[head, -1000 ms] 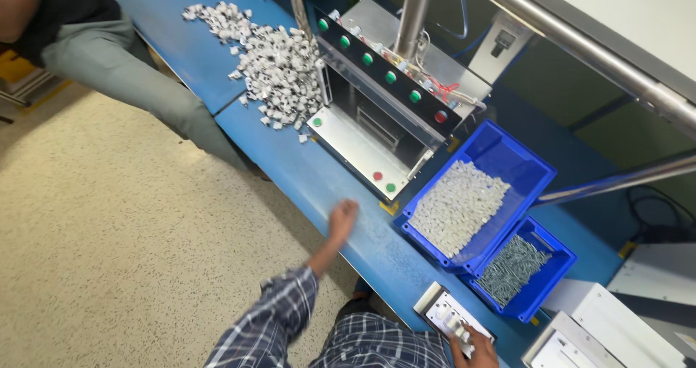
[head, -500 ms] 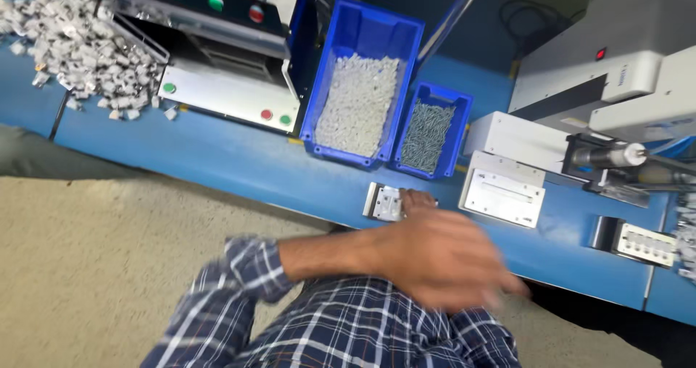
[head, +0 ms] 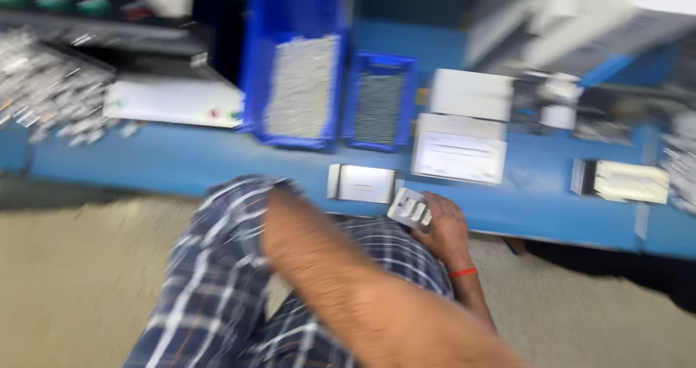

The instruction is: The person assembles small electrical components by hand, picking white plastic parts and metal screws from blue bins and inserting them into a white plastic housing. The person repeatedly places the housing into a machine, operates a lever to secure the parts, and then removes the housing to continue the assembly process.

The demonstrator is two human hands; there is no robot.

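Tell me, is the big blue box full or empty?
Partly full. The big blue box holds a pale grey heap of small parts covering most of its floor, with blue wall showing above it. The picture is too blurred to tell the parts.

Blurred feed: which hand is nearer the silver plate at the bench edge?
Right. Right hand, holding a grey block, is just right of the silver plate; left hand out of view.

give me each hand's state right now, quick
Left hand: out of frame; only the blurred forearm shows, so it cannot be told.
Right hand: closed around a small grey slotted block at the blue bench edge.
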